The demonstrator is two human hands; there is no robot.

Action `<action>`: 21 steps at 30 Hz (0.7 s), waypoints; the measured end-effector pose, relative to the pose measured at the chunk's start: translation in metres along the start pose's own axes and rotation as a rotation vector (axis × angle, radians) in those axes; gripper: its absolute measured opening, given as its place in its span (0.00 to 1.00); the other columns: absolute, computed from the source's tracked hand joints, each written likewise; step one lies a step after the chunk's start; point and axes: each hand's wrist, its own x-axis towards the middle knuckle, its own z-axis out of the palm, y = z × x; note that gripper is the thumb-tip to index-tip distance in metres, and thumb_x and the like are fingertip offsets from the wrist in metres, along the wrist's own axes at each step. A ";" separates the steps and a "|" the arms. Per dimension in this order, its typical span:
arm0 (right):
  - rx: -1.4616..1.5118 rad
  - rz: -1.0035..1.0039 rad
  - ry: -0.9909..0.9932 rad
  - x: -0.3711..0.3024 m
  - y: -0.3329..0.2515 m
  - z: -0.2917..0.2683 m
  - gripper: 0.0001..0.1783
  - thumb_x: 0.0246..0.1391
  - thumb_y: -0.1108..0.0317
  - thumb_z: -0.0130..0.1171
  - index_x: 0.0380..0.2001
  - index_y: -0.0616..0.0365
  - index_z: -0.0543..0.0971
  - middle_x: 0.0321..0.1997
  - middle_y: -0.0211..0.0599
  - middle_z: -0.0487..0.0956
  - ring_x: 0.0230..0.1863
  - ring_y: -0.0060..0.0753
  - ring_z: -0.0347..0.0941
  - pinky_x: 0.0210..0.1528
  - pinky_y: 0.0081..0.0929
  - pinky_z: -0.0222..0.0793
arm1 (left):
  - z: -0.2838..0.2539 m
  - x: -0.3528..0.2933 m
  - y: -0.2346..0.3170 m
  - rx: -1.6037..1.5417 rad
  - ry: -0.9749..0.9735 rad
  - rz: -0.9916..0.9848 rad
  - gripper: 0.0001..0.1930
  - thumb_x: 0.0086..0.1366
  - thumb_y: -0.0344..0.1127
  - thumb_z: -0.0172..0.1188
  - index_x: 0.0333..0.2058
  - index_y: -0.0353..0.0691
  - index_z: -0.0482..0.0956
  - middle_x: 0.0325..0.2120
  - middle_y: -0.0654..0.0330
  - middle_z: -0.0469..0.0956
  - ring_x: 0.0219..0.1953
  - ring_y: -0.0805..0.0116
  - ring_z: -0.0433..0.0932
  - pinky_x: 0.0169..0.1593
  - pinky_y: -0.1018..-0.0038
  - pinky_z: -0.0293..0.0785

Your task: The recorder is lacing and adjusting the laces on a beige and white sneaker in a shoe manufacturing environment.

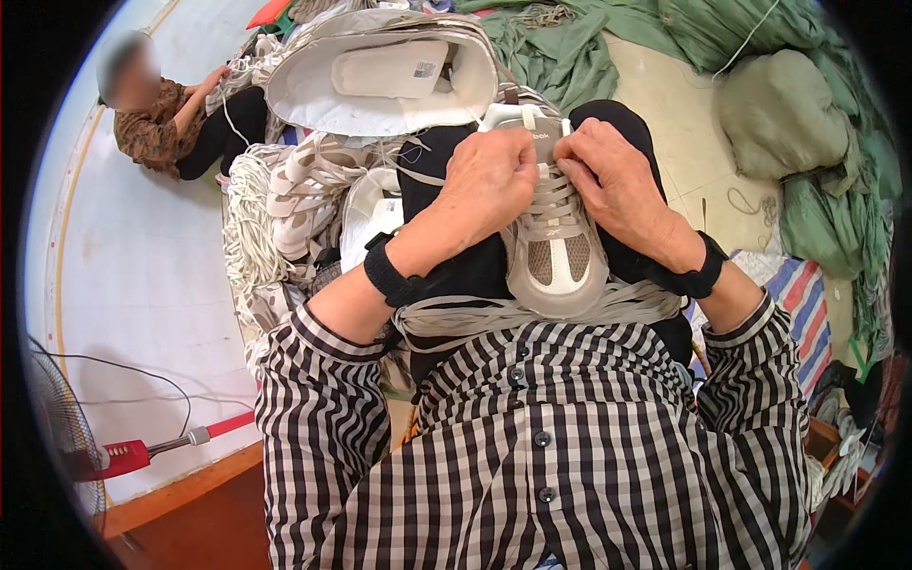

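Pale floor strewn with green cloth sacks (779,114) and white cords. On my lap lies a beige mesh sneaker (556,252). My left hand (489,180) and right hand (613,176) pinch its laces near the tongue, seemingly mid-lacing; next calls for even tension.

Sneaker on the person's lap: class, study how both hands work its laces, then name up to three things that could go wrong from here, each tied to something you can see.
1. The sneaker rests loose on the lap, toe toward the body; a hard pull could tip it off.
2. Left hand and right hand crowd its tongue, so a lace might get twisted unseen.
3. The bundle of loose laces lying across the lap could tangle with the working lace.
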 end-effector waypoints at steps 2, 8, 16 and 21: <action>-0.098 0.019 -0.043 0.000 -0.007 -0.002 0.03 0.55 0.72 0.55 0.33 0.58 0.74 0.31 0.39 0.73 0.39 0.46 0.70 0.39 0.40 0.68 | -0.003 -0.002 0.003 -0.054 -0.028 -0.042 0.06 0.57 0.30 0.59 0.27 0.32 0.76 0.17 0.55 0.74 0.20 0.65 0.71 0.28 0.68 0.68; -0.194 0.087 -0.278 0.010 -0.010 -0.007 0.06 0.54 0.69 0.54 0.32 0.60 0.74 0.25 0.46 0.78 0.29 0.53 0.77 0.31 0.46 0.69 | -0.007 -0.005 0.002 -0.143 -0.066 -0.078 0.06 0.57 0.31 0.61 0.28 0.33 0.77 0.16 0.56 0.74 0.21 0.66 0.71 0.28 0.68 0.67; -0.250 0.063 -0.416 0.024 -0.008 -0.010 0.08 0.50 0.68 0.56 0.31 0.62 0.76 0.24 0.50 0.78 0.30 0.54 0.77 0.31 0.42 0.71 | 0.005 -0.012 -0.007 0.025 0.077 0.053 0.08 0.56 0.33 0.62 0.30 0.34 0.75 0.17 0.53 0.73 0.19 0.58 0.71 0.28 0.66 0.68; 0.330 0.305 -0.305 0.021 0.005 -0.006 0.07 0.51 0.69 0.58 0.28 0.64 0.78 0.21 0.46 0.75 0.24 0.41 0.73 0.29 0.34 0.67 | -0.009 -0.007 -0.005 -0.118 -0.134 -0.102 0.06 0.58 0.31 0.61 0.31 0.36 0.75 0.20 0.57 0.74 0.23 0.72 0.75 0.26 0.73 0.67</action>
